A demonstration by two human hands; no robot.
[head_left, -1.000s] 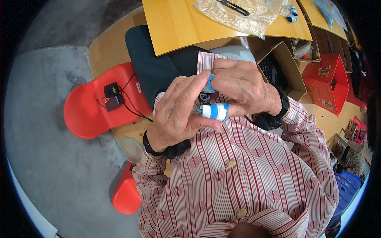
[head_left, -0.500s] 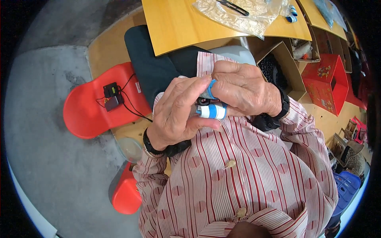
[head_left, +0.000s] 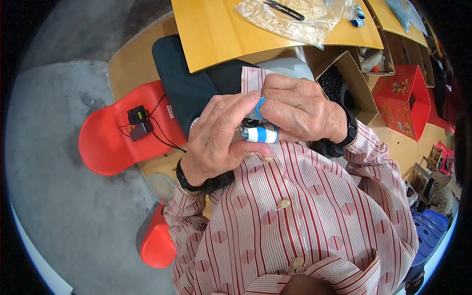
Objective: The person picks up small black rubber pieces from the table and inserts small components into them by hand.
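Both of my hands meet in front of my striped shirt. My left hand (head_left: pixel 219 130) has its fingers bent over the top and its thumb beneath, closed around a small blue-and-white striped strip (head_left: pixel 261 134) that looks curled or wrapped. From the other side my right hand (head_left: pixel 305 105) grips the same piece with curled fingers, and its fingertips are partly hidden. A blue band (head_left: pixel 260 108) over a greyish part shows between the fingertips, just above the strip. Whether it belongs to the strip or is worn on a finger, I cannot tell. Something small and dark shows between the two.
The yellow table (head_left: pixel 211 34) ahead bears a clear plastic bag (head_left: pixel 290 22), a slim black tool (head_left: pixel 285 9) and blue-and-white striped pieces (head_left: pixel 358 22). A red stool (head_left: pixel 105 140) with black cabled devices stands left. Cardboard boxes (head_left: pixel 361 91) and a red box (head_left: pixel 403 101) sit right.
The hands keep nearly the same place and grip. The right fingers have come slightly lower and closer around the striped strip, which has tilted a little. The view has shifted slightly.
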